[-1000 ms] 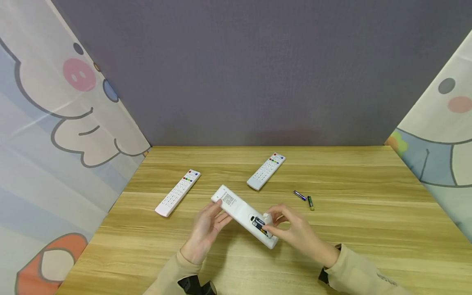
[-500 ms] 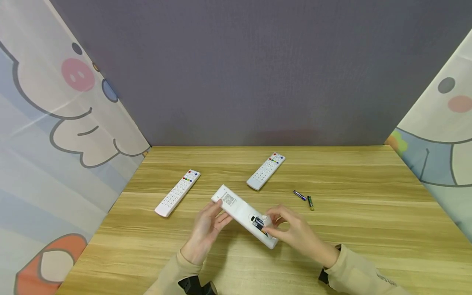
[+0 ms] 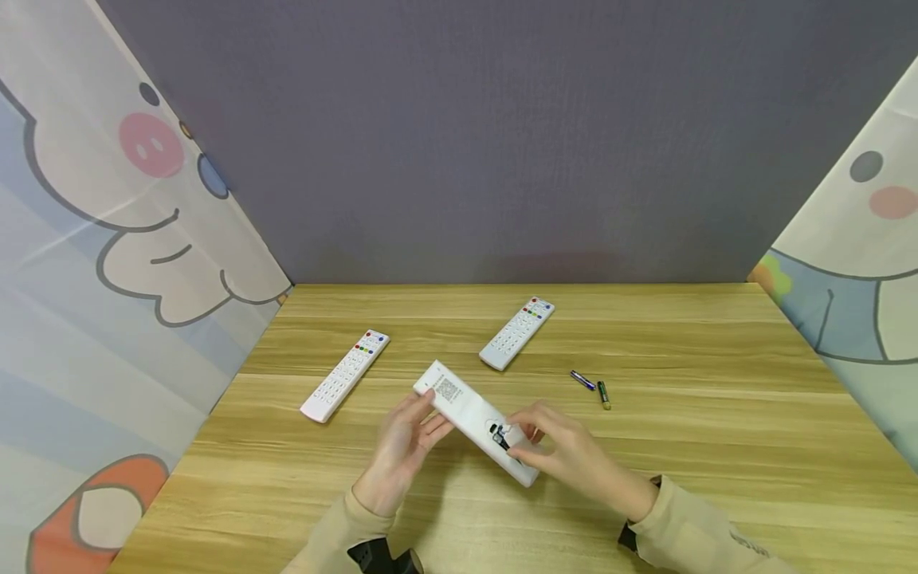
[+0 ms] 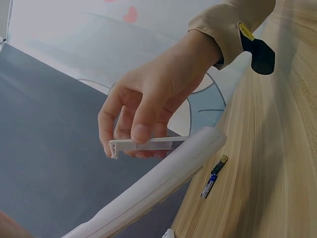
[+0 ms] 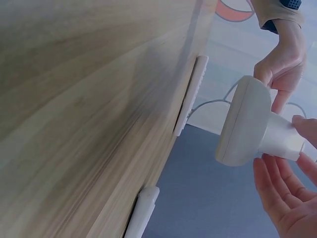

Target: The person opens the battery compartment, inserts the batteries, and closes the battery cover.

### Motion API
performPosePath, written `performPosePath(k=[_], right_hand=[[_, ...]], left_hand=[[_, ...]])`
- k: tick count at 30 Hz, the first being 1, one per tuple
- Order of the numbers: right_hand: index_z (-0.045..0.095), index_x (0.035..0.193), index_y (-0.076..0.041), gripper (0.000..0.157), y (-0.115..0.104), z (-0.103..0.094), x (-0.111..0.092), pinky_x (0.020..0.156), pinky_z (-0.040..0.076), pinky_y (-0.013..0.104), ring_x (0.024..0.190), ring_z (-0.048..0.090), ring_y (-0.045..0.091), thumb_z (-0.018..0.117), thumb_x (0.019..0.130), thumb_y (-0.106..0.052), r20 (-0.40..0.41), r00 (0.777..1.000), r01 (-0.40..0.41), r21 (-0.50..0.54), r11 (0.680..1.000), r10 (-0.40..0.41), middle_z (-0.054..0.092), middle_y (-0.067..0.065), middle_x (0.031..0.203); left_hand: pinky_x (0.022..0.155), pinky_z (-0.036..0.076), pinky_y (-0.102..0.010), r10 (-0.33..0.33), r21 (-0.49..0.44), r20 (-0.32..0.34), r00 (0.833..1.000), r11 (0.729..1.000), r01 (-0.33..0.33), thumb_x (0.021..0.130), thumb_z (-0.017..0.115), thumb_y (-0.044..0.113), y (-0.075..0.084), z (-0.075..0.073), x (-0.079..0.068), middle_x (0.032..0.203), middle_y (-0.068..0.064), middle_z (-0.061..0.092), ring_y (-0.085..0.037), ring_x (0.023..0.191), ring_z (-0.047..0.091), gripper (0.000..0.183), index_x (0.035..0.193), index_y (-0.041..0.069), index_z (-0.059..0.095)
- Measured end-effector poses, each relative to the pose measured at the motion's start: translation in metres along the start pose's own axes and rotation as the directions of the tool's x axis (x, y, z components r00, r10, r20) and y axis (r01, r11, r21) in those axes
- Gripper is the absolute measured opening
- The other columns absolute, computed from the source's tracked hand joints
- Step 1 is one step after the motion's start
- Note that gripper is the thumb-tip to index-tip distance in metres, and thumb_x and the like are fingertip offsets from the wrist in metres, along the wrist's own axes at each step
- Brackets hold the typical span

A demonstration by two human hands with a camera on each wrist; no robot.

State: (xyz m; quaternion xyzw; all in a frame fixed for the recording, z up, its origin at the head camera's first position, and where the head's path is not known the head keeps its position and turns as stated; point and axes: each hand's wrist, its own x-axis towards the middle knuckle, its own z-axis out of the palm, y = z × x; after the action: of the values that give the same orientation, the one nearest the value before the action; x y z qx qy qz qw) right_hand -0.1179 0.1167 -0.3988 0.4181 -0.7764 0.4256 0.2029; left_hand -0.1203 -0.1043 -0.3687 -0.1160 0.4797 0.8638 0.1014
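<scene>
Okay, so looking at a white remote (image 3: 469, 416) held back side up above the worktop (image 3: 703, 383), clamped at one end in the left hand (image 3: 397, 456). Over toward the other end, seeing the right hand (image 3: 562, 450) pinching a white battery cover (image 4: 162, 146) at an angle over the partly exposed battery compartment (image 3: 498, 435). Also spotting a second remote (image 3: 346, 376) off left, a third remote (image 3: 516, 334) farther back, plus a blue battery (image 3: 583, 380) and a green battery (image 3: 604, 395) close together.

We see smooth plastic on the held remote (image 3: 469, 414), glossy wood on the counter (image 3: 717, 383), and matt cloth sleeves (image 3: 699, 522).
</scene>
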Motion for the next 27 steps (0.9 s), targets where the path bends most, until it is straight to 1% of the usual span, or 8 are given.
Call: performPosePath(k=[3, 10, 16, 21, 27], right_hand=[[0.059, 0.1, -0.004, 0.033, -0.001, -0.0005, 0.0, 0.063, 0.052, 0.017, 0.074, 0.054, 0.007, 0.071, 0.072, -0.016, 0.03, 0.999, -0.015, -0.033, 0.999, 0.016, 0.057, -0.001, 0.088], [0.058, 0.105, -0.007, 0.034, -0.0018, -0.0006, -0.001, 0.068, 0.053, 0.02, 0.082, 0.056, 0.012, 0.07, 0.075, -0.016, 0.062, 0.998, 0.017, -0.093, 0.996, -0.011, 0.055, 0.0, 0.096], [0.057, 0.11, -0.009, 0.036, -0.0023, 0.0001, -0.0029, 0.074, 0.053, 0.024, 0.089, 0.055, 0.015, 0.068, 0.077, -0.02, 0.12, 0.992, -0.01, -0.157, 0.987, 0.029, 0.053, 0.004, 0.104], [0.054, 0.115, -0.01, 0.038, -0.0029, -0.0008, -0.005, 0.071, 0.052, 0.022, 0.087, 0.055, 0.012, 0.064, 0.081, -0.023, 0.183, 0.981, -0.035, -0.18, 0.983, 0.069, 0.051, 0.005, 0.109], [0.045, 0.127, -0.012, 0.052, -0.0073, -0.0022, -0.0094, 0.068, 0.052, 0.023, 0.088, 0.054, 0.014, 0.062, 0.082, -0.032, 0.259, 0.956, -0.074, -0.238, 0.968, 0.136, 0.047, 0.006, 0.117]], left_hand=[[0.087, 0.048, -0.038, 0.0, 0.002, 0.002, 1.0, 1.0, 0.0, 0.092, 0.043, 0.007, -0.0005, 0.0, -0.0006, 0.093, -0.006, 0.06, -0.021, 0.084, 0.061, 0.038, 0.124, -0.01, 0.033], [0.087, 0.048, -0.037, 0.002, 0.01, 0.015, 1.0, 1.0, -0.002, 0.092, 0.044, 0.008, -0.0015, -0.0001, -0.001, 0.094, -0.006, 0.06, -0.021, 0.085, 0.061, 0.04, 0.125, -0.01, 0.032], [0.086, 0.049, -0.036, -0.01, 0.011, 0.02, 1.0, 1.0, 0.009, 0.092, 0.044, 0.009, -0.0021, 0.0005, -0.0014, 0.092, -0.005, 0.061, -0.02, 0.083, 0.061, 0.041, 0.126, -0.011, 0.031], [0.087, 0.048, -0.037, -0.011, 0.003, 0.021, 1.0, 1.0, 0.011, 0.091, 0.044, 0.009, -0.0021, 0.0011, -0.0013, 0.093, -0.006, 0.06, -0.021, 0.084, 0.061, 0.043, 0.127, -0.01, 0.03], [0.087, 0.047, -0.037, -0.01, 0.004, 0.024, 1.0, 1.0, 0.01, 0.092, 0.043, 0.008, -0.0014, 0.0009, -0.0011, 0.094, -0.006, 0.06, -0.021, 0.085, 0.061, 0.043, 0.128, -0.011, 0.029]])
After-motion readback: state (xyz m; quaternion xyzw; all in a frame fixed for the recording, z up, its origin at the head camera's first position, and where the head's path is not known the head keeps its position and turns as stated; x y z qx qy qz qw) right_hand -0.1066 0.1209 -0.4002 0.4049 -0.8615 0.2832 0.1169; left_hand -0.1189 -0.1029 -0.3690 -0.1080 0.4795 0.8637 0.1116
